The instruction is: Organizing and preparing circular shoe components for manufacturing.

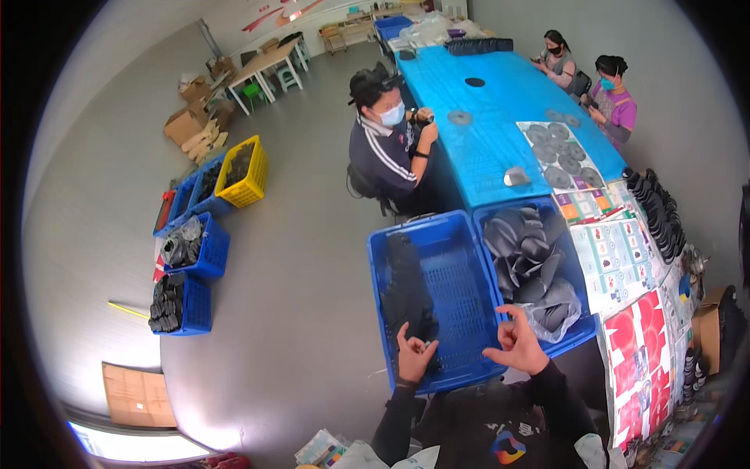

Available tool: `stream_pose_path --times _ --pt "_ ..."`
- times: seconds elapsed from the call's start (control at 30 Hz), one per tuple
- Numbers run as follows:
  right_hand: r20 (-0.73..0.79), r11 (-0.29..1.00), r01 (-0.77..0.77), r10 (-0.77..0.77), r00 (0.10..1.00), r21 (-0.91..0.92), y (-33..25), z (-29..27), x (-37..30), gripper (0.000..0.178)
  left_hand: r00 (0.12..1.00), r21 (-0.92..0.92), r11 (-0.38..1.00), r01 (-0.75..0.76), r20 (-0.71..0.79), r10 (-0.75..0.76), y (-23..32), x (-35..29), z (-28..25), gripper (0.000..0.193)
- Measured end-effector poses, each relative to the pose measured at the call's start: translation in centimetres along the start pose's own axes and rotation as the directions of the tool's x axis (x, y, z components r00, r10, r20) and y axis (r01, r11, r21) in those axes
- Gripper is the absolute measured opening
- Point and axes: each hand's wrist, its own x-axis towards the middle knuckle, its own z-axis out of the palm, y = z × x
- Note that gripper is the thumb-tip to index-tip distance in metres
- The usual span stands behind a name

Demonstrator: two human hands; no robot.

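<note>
My left hand (415, 357) is over the near left part of a blue plastic basket (376, 270), its index finger and thumb spread apart. Just beyond its fingers, a row of dark, flat, stacked pieces (406, 281) runs along the basket's left side. My right hand (519, 342) hovers by the near right corner of the same basket. Its thumb and index finger are apart, with nothing visible between them. Beside it stands a second blue basket (580, 293), filled with loose dark grey curved pieces (525, 248) and a clear plastic bag (556, 313).
A long table with a blue cover (500, 102) stretches away ahead. A seated person (387, 144) works at its left side; two more people sit at the far right. Printed sheets (617, 262) lie on my right. A yellow crate (244, 172) and several blue crates stand on the left floor.
</note>
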Motion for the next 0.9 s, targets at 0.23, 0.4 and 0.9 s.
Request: stream_pose_path --times 0.23,0.4,0.9 --pt "0.099 0.946 -0.189 0.222 0.97 -0.262 2.9 2.4 3.4 0.077 0.97 0.847 0.475 0.238 -0.234 -0.069 -6.4 -0.6 -2.4 0.086" --pt "0.212 0.841 -0.184 0.33 0.92 -0.509 6.2 1.7 0.5 0.046 0.914 0.915 0.139 0.379 -0.346 -0.214 -10.5 -1.8 -0.9 0.112" --pt "0.051 0.825 -0.355 0.418 0.907 -0.439 9.3 -4.3 -5.6 0.035 0.875 0.931 -0.071 0.359 -0.362 -0.322 -12.2 -0.5 1.0 0.088"
